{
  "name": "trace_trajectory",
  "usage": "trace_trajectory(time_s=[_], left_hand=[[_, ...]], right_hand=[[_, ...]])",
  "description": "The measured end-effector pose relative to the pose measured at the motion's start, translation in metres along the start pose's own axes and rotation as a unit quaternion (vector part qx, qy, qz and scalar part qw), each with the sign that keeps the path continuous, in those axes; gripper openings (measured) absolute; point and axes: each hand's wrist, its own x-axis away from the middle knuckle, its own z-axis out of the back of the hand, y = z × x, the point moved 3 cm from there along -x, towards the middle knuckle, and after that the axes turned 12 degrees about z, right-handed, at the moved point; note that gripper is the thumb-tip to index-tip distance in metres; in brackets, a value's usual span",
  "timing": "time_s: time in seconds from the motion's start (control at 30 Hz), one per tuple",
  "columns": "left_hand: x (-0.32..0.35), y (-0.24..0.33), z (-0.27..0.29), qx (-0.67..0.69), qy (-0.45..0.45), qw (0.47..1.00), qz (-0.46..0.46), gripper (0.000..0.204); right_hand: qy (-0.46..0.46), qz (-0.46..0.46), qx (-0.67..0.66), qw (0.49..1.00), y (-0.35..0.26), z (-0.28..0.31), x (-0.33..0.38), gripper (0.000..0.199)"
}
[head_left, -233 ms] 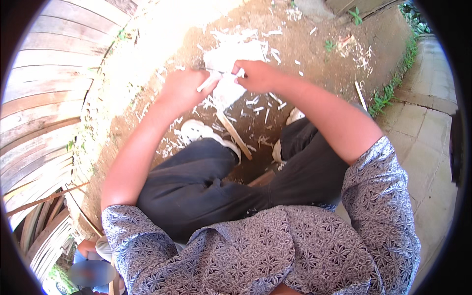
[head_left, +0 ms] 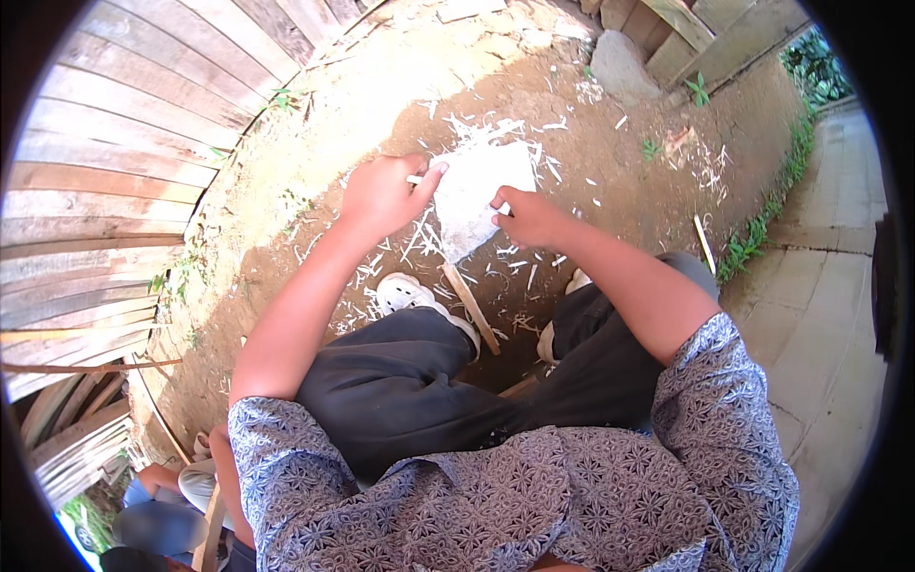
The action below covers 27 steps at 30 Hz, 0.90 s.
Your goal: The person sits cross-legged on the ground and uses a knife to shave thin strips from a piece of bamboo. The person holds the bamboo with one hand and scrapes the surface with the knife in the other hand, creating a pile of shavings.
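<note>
A pale, flat-topped stone-like block [head_left: 486, 186] stands on the dirt between my feet, with white wood shavings around it. Left of the block, my left hand [head_left: 383, 198] is closed in a fist, and a short white piece [head_left: 415, 179] sticks out beside its thumb. At the block's right side, my right hand [head_left: 530, 221] pinches another small white piece [head_left: 502, 212] between thumb and fingers. The two hands are apart. Whether the pieces are wood is too small to tell. A flat wooden stick [head_left: 471, 309] lies between the block and my legs.
A plank wall [head_left: 114, 200] curves along the left. Paving [head_left: 801, 305] with a grassy edge runs down the right. A grey rock [head_left: 621, 67] sits at the far right. Another person [head_left: 162, 524] is low at the left, near a long wooden piece [head_left: 210, 529].
My hands were close together over the block and have drawn apart, the left one leftward, the right one rightward and nearer to me. The whole view has shifted, showing more of the far ground.
</note>
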Motion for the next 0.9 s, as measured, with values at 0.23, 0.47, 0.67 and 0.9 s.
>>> trace_trajectory(time_s=[0.23,0.47,0.67,0.9], left_hand=[[-0.007,-0.019,-0.009,0.121,0.015,0.991,0.053,0.036],[-0.008,-0.013,-0.004,0.188,-0.023,0.98,0.066,0.035],[-0.01,-0.001,0.002,0.01,0.032,0.999,-0.015,0.031],[-0.002,0.009,0.017,-0.089,-0.013,0.99,-0.106,0.027]], right_hand=[[0.11,0.012,-0.214,0.971,-0.046,-0.005,0.019,0.042],[0.158,-0.007,-0.279,0.947,-0.053,-0.011,0.015,0.044],[0.141,0.052,-0.134,0.98,-0.021,-0.023,-0.001,0.048],[0.165,0.119,-0.165,0.965,-0.047,-0.033,0.01,0.032]])
